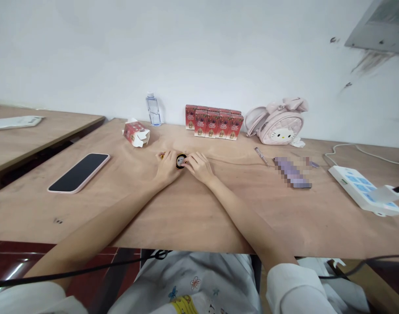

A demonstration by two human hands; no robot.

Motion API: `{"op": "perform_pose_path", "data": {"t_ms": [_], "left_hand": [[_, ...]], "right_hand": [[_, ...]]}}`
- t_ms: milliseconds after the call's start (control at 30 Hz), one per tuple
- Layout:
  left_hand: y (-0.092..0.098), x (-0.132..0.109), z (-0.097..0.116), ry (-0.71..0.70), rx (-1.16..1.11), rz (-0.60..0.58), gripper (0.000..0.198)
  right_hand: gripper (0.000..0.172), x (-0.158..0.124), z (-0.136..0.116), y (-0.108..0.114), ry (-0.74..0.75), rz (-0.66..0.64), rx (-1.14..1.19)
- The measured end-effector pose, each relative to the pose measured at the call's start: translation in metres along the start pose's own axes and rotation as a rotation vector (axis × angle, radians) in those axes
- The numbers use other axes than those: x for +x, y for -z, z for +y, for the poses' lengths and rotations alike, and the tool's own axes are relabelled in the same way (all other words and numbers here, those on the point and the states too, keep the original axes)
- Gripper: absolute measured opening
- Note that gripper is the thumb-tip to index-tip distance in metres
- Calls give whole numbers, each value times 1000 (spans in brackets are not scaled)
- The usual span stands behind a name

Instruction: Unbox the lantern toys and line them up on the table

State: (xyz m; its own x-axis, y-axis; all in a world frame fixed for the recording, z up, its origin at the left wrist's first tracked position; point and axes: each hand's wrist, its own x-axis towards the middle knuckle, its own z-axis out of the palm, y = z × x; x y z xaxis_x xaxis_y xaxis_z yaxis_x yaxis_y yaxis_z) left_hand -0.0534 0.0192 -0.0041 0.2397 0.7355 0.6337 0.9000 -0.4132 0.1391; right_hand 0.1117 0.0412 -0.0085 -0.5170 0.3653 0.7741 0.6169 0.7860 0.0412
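Nearest: white sleeves and a printed garment at the bottom edge, with a black cable [88,270] crossing below the table [186,218] front.
Left hand [168,165]: rests on the table, fingers curled onto the left side of a small round black object [180,160].
Right hand [199,166]: meets it from the right, fingertips [187,162] pinching the object's edge.
Object: mid-table, between both hands, touching both; a pale face shows in its middle, and a small yellow bit [161,156] peeks out left of the left hand.
Left side: a dark phone in a pink case [79,172] lies flat, well apart from the hands; an opened red carton [136,133] lies on its side farther back.
Back row: a clear water bottle [153,110], a row of red cartons [214,121] against the wall, and a pink cat-face bag [278,124].
Right side: a small screwdriver [261,156], a blurred purple thing [291,172], a white power strip [363,188] with its cord.
In the way: nothing between the hands and the camera but the forearms.
Hard to tell: what the object is; the hands cover most of it.
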Motion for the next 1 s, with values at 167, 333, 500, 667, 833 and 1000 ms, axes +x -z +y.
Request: {"op": "perform_pose_path", "data": {"t_ms": [167, 333, 500, 667, 833, 1000], "left_hand": [[0, 0, 1, 6, 12, -8, 27], [0, 0, 2, 4, 15, -34, 31], [4, 0, 3, 12, 6, -50, 34], [8, 0, 7, 57, -13, -60, 36], [8, -1, 7, 61, -16, -41, 37], [3, -3, 4, 24, -12, 15, 37]], "right_hand": [[32, 0, -2, 1, 10, -16, -39], [29, 0, -3, 0, 74, -9, -123], [28, -1, -4, -3, 188, -20, -189], [30, -1, -7, -3, 259, -38, -247], [33, -1, -10, -5, 274, -77, -278], [36, -1, -12, -8, 227, -87, -233]]}}
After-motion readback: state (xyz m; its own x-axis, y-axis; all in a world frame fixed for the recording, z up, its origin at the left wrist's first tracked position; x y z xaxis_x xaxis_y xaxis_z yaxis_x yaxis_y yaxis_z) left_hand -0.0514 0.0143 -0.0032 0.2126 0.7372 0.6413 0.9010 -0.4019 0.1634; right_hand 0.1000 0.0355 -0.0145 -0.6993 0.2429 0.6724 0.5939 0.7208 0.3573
